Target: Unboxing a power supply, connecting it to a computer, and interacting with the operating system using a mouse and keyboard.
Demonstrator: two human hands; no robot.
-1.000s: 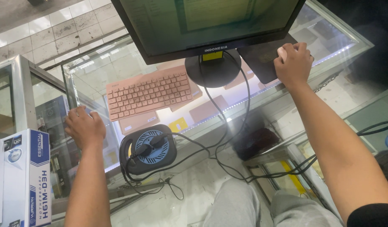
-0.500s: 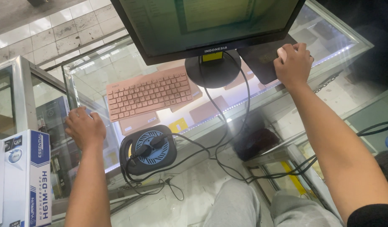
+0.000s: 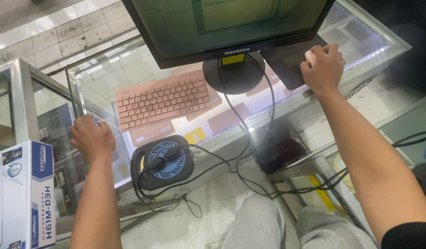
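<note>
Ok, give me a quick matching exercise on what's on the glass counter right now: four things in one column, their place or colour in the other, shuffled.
Things:
1. keyboard
2. mouse
3. small fan
4. boxed item

Descriptions:
A. blue and white, at the far left edge
B. dark housing with blue grille, at the counter's near edge
C. pink, left of the monitor stand
D. under the right hand, on a dark pad

Pairs: 1-C, 2-D, 3-B, 4-A
</note>
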